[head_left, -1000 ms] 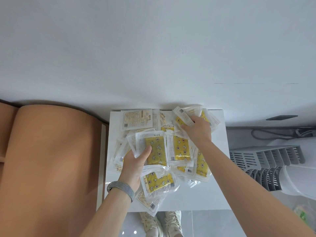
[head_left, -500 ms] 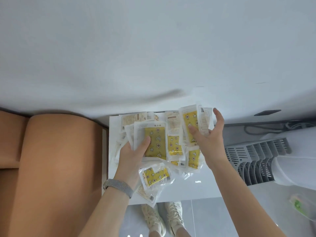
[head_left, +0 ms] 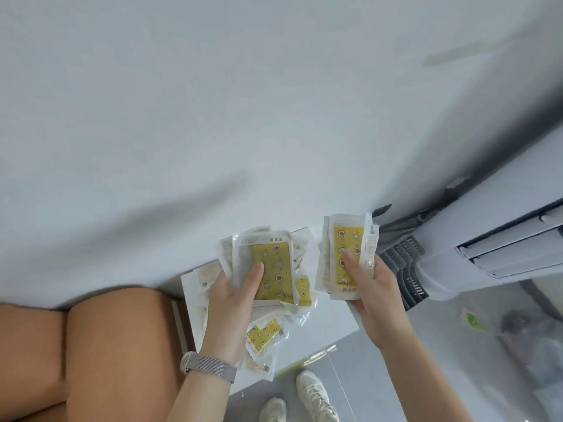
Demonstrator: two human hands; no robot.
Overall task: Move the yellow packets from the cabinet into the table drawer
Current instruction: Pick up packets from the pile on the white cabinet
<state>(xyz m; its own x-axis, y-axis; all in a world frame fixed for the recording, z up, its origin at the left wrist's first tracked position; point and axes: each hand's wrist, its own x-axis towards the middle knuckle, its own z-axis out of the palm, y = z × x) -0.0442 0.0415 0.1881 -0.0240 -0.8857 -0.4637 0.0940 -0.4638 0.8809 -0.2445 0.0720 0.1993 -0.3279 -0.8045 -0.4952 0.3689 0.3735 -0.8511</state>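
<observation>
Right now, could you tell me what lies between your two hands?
In the head view, only bare white cabinet top lies between the left hand and right hand.

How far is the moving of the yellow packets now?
Done: nothing visibly; no drawer is in view. In hand: the left hand and right hand each grip clear plastic packets with yellow star-printed pads. Left: loose packets on the white cabinet top.

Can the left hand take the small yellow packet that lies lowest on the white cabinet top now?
Probably not freely: the left hand already grips a stack of yellow star-printed plastic packets, though the small yellow packet lies uncovered just beside its wrist.
</observation>
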